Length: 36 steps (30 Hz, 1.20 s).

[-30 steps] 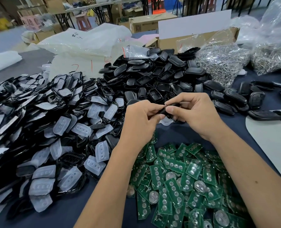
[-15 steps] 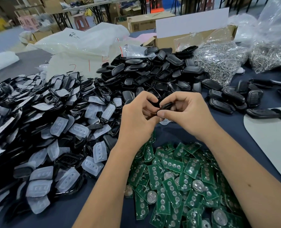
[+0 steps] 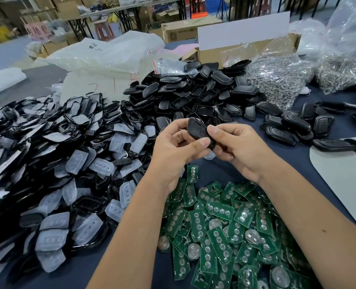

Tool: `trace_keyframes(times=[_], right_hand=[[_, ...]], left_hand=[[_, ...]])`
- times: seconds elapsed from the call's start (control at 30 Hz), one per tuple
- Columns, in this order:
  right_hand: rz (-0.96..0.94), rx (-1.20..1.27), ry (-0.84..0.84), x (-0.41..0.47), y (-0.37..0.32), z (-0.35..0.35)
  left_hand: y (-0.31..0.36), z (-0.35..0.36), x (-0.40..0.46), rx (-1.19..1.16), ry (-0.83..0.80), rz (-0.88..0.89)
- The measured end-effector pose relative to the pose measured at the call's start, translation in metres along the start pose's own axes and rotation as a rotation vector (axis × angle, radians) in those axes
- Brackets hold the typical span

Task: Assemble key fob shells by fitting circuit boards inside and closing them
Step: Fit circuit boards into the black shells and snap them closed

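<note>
A black key fob shell (image 3: 198,130) is held up between both hands above the table's middle. My left hand (image 3: 173,151) grips it from the left, thumb pressed on its lower edge. My right hand (image 3: 237,147) pinches its right side with thumb and fingers. The shell's smooth back faces me; whether a board sits inside is hidden. A heap of green circuit boards (image 3: 225,232) with coin cells lies just below my hands.
Black frames with translucent button pads (image 3: 54,174) cover the left side. A mound of black shell halves (image 3: 193,94) sits behind my hands. Closed fobs (image 3: 293,124) lie at the right, beside bags of metal rings (image 3: 277,78) and a white sheet (image 3: 343,180).
The hands have opened apart slightly and turned the fob, so its black back now shows between them; before, the fingers covered it almost fully.
</note>
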State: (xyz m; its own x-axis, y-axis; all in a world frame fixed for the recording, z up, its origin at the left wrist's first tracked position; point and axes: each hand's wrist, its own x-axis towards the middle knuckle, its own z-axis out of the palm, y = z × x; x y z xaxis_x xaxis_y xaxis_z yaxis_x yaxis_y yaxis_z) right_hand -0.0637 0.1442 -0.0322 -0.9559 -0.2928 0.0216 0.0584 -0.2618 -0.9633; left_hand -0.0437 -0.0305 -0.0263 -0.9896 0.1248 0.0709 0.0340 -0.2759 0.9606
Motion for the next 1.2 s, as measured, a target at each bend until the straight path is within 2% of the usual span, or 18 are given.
trace_keyframes(times=[0.2, 0.47, 0.77, 0.97, 1.2], right_hand=[[0.153, 0.230, -0.153, -0.003, -0.005, -0.004], [0.214, 0.331, -0.184, -0.003, -0.002, 0.004], [0.157, 0.286, -0.039, 0.000, -0.001, 0.003], [0.017, 0.044, 0.137, 0.002, 0.002, 0.006], [-0.053, -0.023, 0.192, 0.002, 0.003, 0.009]], left_hand=[[0.007, -0.008, -0.001, -0.156, -0.176, -0.027], [0.006, -0.007, -0.002, -0.148, -0.136, -0.014], [0.006, -0.007, 0.000, -0.155, -0.069, 0.019], [0.001, -0.006, 0.003, -0.100, 0.070, -0.004], [0.001, -0.006, 0.003, -0.099, 0.084, 0.017]])
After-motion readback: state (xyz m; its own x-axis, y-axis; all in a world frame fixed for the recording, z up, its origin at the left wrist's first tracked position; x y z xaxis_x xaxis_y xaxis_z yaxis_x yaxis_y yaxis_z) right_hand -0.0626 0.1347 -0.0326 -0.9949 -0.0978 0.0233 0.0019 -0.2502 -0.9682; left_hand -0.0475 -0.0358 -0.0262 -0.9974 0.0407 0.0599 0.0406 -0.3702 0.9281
